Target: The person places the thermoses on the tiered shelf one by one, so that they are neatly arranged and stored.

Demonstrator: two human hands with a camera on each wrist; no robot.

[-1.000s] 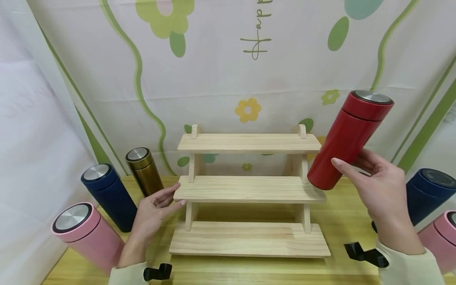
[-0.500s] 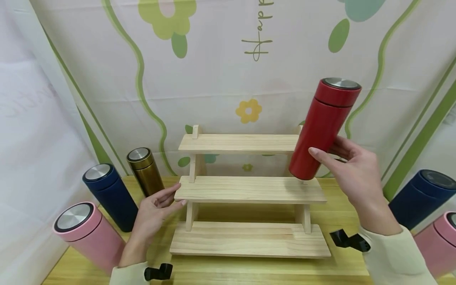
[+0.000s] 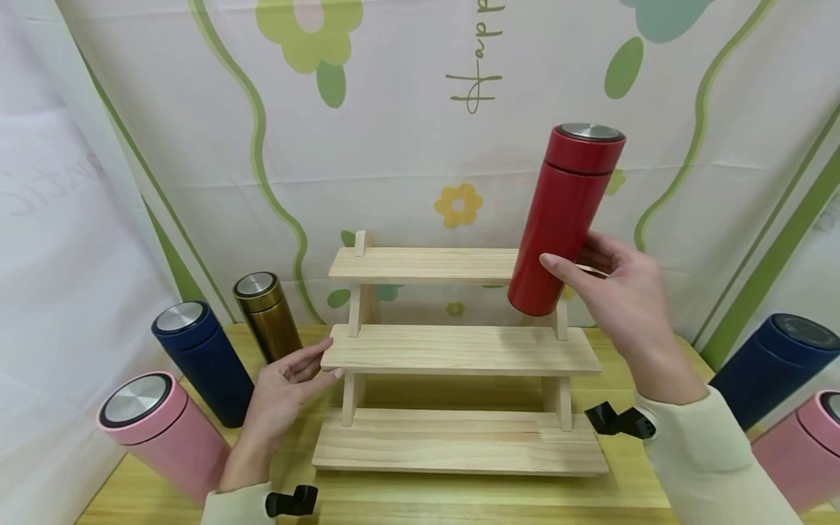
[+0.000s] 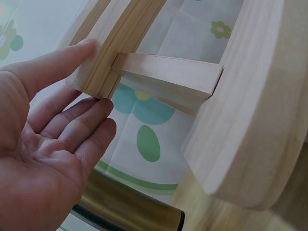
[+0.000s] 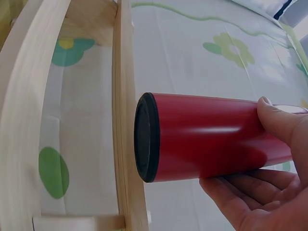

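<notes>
A red thermos (image 3: pixel 564 211) with a silver-topped lid is in the grip of my right hand (image 3: pixel 620 299), thumb in front and fingers behind. It leans slightly right in the head view, overlapping the right part of the top shelf (image 3: pixel 420 264) of a three-tier wooden stand (image 3: pixel 459 350). The right wrist view shows its dark base (image 5: pixel 146 138) close to the shelf edge. My left hand (image 3: pixel 275 401) pinches the left end of the middle shelf (image 4: pixel 98 67) between thumb and fingers. A gold thermos (image 3: pixel 267 313) stands just behind that hand.
On the left of the wooden table (image 3: pixel 459 503) stand a blue thermos (image 3: pixel 203 364) and a pink thermos (image 3: pixel 173 445). Another blue thermos (image 3: pixel 771 368) and pink thermos (image 3: pixel 797 456) stand at the right. A printed curtain (image 3: pixel 394 131) hangs behind the stand.
My right hand has moved the red thermos left and upward, from beside the stand to over its right part, and the thermos tilts less. My left hand stays on the middle shelf.
</notes>
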